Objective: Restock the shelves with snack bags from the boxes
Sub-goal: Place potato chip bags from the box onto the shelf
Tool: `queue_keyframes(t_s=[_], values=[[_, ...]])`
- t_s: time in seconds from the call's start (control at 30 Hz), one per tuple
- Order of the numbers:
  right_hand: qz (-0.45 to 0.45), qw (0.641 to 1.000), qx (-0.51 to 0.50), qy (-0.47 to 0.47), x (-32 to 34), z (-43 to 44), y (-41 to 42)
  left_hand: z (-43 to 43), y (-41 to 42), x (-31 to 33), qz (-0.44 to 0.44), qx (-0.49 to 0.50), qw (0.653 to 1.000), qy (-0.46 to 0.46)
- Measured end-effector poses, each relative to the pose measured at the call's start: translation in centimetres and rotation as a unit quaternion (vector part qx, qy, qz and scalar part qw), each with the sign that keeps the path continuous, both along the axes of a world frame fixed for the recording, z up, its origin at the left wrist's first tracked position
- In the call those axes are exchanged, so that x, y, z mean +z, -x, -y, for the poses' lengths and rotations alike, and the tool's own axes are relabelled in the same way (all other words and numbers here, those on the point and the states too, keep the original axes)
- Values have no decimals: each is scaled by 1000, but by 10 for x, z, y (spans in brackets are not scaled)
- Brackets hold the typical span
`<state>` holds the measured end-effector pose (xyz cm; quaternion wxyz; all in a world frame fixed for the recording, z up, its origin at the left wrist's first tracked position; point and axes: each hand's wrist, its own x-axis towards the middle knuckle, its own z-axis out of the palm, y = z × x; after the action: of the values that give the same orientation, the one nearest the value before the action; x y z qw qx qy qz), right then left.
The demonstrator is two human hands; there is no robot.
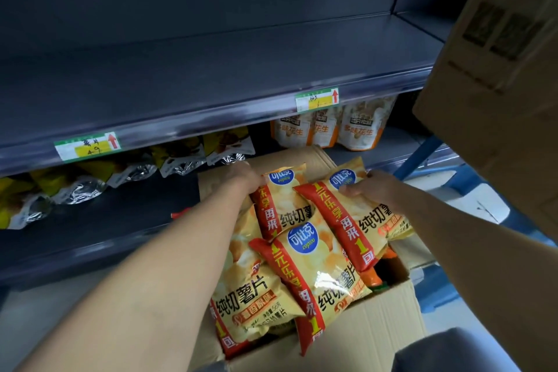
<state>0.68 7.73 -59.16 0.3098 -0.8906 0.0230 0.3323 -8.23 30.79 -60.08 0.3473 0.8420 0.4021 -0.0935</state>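
An open cardboard box [371,329] in front of me holds several yellow chip bags with red stripes. My left hand [241,178] grips the top of one chip bag [280,205] at the box's far side. My right hand [373,189] pinches the top of another chip bag [356,223] that lies tilted over the box's right edge. A third chip bag [314,275] lies on top of the pile between my forearms. The dark shelf [211,69] above has nothing on it.
The lower shelf [99,220] carries yellow and silver snack bags [75,184] at left and orange-and-white peanut pouches [332,127] at the back. A large cardboard box [498,69] looms at the upper right. Blue framework [422,154] stands at right.
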Motion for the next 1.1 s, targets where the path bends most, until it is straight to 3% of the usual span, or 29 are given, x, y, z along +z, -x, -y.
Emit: queue_keyframes(t_s=[0.1,0.3,0.57,0.7,0.83,1.1], values=[[46,999,-21,-11,2,0,3,2,2,0,-2,1,999,-35],[134,984,-96,-65,10,1,9,18,11,23,104,-17,991,-81],[330,915,-197,-120,67,-22,17,19,12,88,276,-31,957,-88],[359,878,-271,-162,114,-51,20,-4,21,131,354,-8,928,-114],[364,854,-280,-246,150,-93,26,-43,39,168,410,45,900,-139],[327,848,-247,-336,191,-206,53,-144,79,201,441,150,867,-175]])
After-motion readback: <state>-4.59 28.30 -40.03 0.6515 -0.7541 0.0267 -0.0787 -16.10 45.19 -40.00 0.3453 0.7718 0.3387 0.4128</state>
